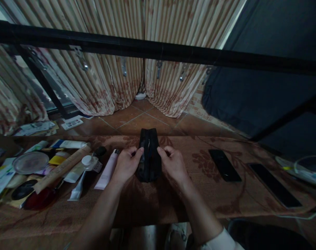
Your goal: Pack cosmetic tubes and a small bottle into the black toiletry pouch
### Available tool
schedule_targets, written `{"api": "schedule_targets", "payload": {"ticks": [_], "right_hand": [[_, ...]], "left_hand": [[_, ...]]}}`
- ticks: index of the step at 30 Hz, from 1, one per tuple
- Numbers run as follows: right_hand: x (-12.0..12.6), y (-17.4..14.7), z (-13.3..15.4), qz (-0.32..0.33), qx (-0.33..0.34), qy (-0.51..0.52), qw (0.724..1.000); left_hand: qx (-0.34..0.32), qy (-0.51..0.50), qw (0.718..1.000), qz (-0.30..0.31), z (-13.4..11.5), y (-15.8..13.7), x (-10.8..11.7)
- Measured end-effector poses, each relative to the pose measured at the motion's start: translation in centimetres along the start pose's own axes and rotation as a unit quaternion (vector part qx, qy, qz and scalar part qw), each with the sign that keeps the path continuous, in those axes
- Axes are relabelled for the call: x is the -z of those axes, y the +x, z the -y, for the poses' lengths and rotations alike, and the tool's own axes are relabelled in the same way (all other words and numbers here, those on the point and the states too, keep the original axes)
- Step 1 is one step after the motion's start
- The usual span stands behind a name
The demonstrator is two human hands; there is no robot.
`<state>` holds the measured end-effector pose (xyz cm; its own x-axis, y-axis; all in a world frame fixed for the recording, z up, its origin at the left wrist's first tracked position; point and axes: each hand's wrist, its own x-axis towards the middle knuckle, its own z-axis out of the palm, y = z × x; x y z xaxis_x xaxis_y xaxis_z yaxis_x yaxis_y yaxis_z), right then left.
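Our left hand (126, 164) and right hand (174, 163), above brown, floral-patterned woven cloth (220, 202), pinch opposite sides of the black, oblong, zippered pouch (149, 159) resting there. It's probably light and soft; we best hold those sides. Left of the pouch lies a pale-pink, slender tube (108, 171).

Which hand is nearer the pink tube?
Left. The left hand is close beside the pink tube; the right hand is farther off, across the black pouch.
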<state>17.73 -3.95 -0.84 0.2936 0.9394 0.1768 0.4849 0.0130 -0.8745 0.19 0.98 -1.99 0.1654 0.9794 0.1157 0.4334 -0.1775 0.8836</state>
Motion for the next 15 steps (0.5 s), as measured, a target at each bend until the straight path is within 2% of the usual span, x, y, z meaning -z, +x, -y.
{"api": "schedule_targets", "payload": {"ticks": [11,15], "right_hand": [[1.3,-1.4,0.6,0.026,0.001,-0.020,0.999],[2.5,-3.2,0.8,0.073,-0.015,-0.074,0.994]], "left_hand": [[0.000,0.045,0.999,0.028,0.7,-0.7,0.5],[-0.003,0.089,0.995,0.042,0.1,-0.8,0.8]]}}
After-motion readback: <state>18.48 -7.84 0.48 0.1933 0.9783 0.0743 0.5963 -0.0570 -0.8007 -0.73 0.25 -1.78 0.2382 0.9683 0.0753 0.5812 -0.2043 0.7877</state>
